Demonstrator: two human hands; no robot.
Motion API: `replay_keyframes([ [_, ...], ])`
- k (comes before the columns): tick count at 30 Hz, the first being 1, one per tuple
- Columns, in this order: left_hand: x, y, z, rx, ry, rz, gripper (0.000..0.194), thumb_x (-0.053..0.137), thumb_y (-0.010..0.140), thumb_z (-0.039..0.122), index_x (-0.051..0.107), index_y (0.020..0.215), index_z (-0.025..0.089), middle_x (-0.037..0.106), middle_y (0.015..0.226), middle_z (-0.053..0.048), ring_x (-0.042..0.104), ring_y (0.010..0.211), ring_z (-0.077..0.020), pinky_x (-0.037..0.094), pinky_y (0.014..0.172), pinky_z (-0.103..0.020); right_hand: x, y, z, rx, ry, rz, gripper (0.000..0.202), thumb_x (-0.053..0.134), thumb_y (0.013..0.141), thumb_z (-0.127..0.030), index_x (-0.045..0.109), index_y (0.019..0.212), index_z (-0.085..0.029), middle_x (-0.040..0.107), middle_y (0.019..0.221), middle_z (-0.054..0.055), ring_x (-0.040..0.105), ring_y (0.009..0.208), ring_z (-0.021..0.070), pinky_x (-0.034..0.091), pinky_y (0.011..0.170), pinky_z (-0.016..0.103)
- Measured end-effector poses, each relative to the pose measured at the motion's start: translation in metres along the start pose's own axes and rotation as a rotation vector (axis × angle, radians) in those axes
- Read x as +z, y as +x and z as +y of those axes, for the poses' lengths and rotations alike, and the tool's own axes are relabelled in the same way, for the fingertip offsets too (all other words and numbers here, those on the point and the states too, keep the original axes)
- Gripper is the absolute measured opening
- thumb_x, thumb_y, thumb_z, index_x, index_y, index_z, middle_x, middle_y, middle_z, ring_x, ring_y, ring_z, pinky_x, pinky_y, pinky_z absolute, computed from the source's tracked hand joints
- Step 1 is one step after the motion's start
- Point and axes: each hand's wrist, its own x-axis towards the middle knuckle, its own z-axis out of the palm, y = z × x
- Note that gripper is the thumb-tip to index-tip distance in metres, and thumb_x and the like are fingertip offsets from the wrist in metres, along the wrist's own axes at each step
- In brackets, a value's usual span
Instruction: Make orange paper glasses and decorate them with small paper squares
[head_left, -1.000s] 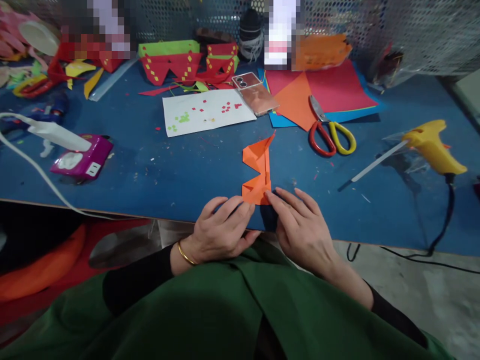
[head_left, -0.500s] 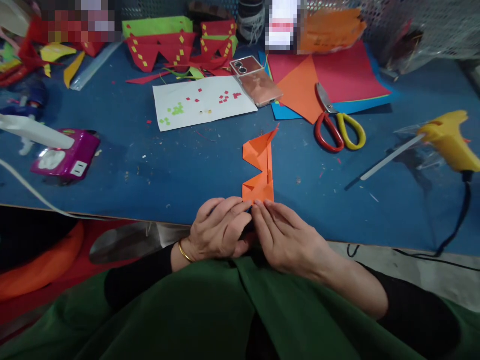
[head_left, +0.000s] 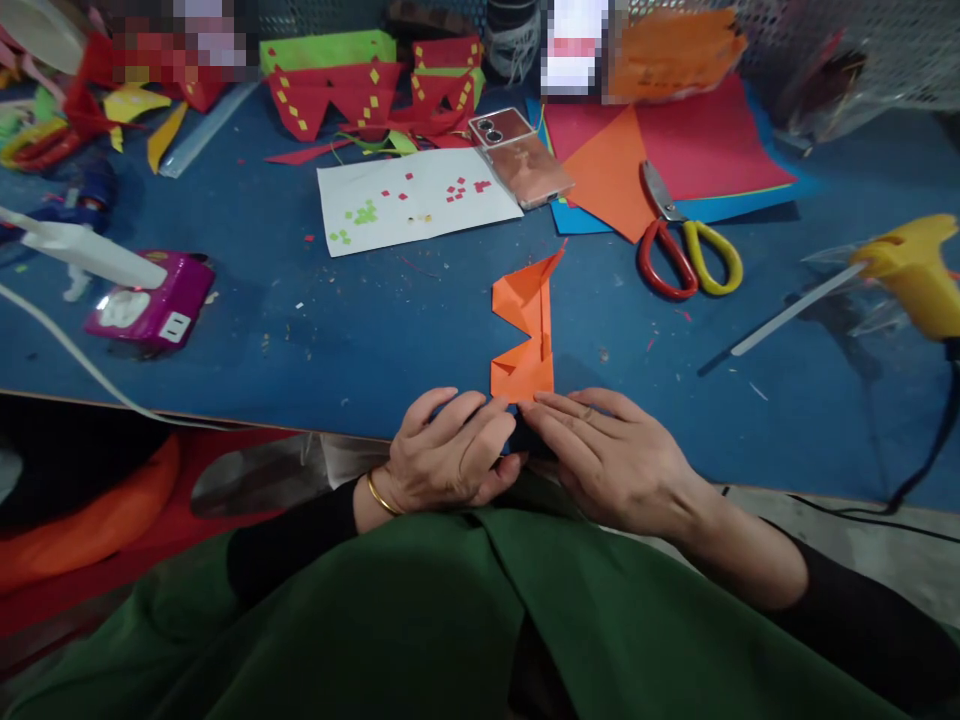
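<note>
A folded orange paper piece (head_left: 525, 378) with a notched left side and a pointed far end lies near the front table edge. At its near end, my left hand (head_left: 454, 450) has curled fingers, with the fingertips on the paper's edge and the thumb tucked low by the table edge. My right hand (head_left: 622, 455) rests beside it, fingers stretched out together and their tips pressing the paper's near right corner. Between the hands, a small dark gap shows.
Scissors (head_left: 667, 240), an orange sheet (head_left: 611, 170) and red paper (head_left: 697, 140) lie back right. A yellow glue gun (head_left: 911, 275) is at right. White paper with tiny cut squares (head_left: 405, 225), a phone (head_left: 525, 165) and red paper crowns (head_left: 330, 95) stand behind; a purple power socket (head_left: 157, 305) is left.
My right hand has slid a little to the right along the paper's near edge, widening the gap between my hands. The whole view has shifted slightly.
</note>
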Motion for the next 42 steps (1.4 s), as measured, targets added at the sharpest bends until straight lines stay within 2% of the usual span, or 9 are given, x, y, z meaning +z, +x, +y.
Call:
replay_keyframes([
  [7,0.003,0.0,-0.001,0.022,-0.003,0.039,0.027,0.05,0.095,0.043,0.064,0.103,0.02,0.08,0.092,0.001,0.072,0.085,-0.0152,0.048,0.089,-0.035,0.003,0.014,0.006,-0.1,0.017,-0.001,0.033,0.041,0.099,-0.013,0.066,0.119,-0.004,0.075,0.112,0.016,0.071,0.103,0.0216,0.055,0.093,0.036],
  [13,-0.001,0.003,0.0,-0.018,-0.026,-0.015,0.023,0.056,0.093,0.039,0.063,0.102,0.019,0.08,0.095,0.0,0.073,0.085,-0.0153,0.048,0.091,-0.036,0.0,0.001,0.01,-0.081,0.037,0.008,0.034,0.048,0.097,-0.011,0.063,0.128,-0.007,0.073,0.121,0.015,0.068,0.116,0.0215,0.054,0.102,0.038],
  [19,0.003,0.002,0.0,-0.011,-0.025,0.022,0.024,0.053,0.094,0.041,0.063,0.101,0.02,0.08,0.093,0.0,0.072,0.084,-0.0153,0.048,0.09,-0.036,0.001,0.006,0.009,-0.116,0.07,-0.02,0.035,0.047,0.097,-0.013,0.061,0.127,-0.001,0.072,0.122,0.019,0.067,0.117,0.0249,0.055,0.099,0.042],
  [27,0.0,0.0,-0.002,0.008,-0.02,-0.018,0.026,0.059,0.09,0.042,0.066,0.1,0.019,0.08,0.097,-0.002,0.07,0.084,-0.0172,0.047,0.094,-0.037,-0.017,0.002,0.019,-0.179,-0.054,-0.043,0.032,0.048,0.094,-0.011,0.061,0.119,0.004,0.075,0.105,0.021,0.07,0.101,0.0262,0.054,0.099,0.043],
  [30,-0.001,0.001,-0.002,0.021,0.014,-0.037,0.03,0.057,0.092,0.042,0.07,0.107,0.019,0.08,0.098,0.0,0.069,0.084,-0.0169,0.046,0.094,-0.037,-0.02,-0.002,0.019,-0.153,-0.073,-0.041,0.035,0.046,0.091,-0.007,0.061,0.122,-0.002,0.076,0.105,0.017,0.07,0.101,0.0237,0.053,0.102,0.042],
  [34,-0.002,0.003,-0.002,0.083,0.061,-0.104,0.04,0.052,0.095,0.045,0.071,0.12,0.02,0.078,0.1,0.001,0.066,0.089,-0.0173,0.042,0.1,-0.038,-0.013,-0.005,0.012,-0.066,-0.082,-0.002,0.035,0.049,0.091,-0.012,0.063,0.124,-0.007,0.076,0.108,0.012,0.068,0.105,0.0226,0.051,0.103,0.041],
  [38,-0.001,0.004,-0.003,0.119,0.048,-0.113,0.044,0.053,0.095,0.045,0.073,0.119,0.014,0.076,0.099,-0.004,0.064,0.092,-0.0192,0.04,0.107,-0.04,-0.004,-0.008,0.006,0.019,-0.121,0.043,0.04,0.052,0.089,-0.013,0.062,0.127,-0.003,0.075,0.114,0.013,0.066,0.11,0.0248,0.05,0.102,0.042],
  [42,0.0,0.004,-0.003,0.107,0.033,-0.103,0.04,0.054,0.094,0.045,0.075,0.114,0.017,0.077,0.098,-0.003,0.065,0.092,-0.0199,0.038,0.108,-0.04,-0.001,-0.012,0.0,0.045,-0.18,-0.001,0.043,0.051,0.091,-0.014,0.059,0.129,0.003,0.073,0.119,0.016,0.066,0.111,0.0258,0.049,0.104,0.042],
])
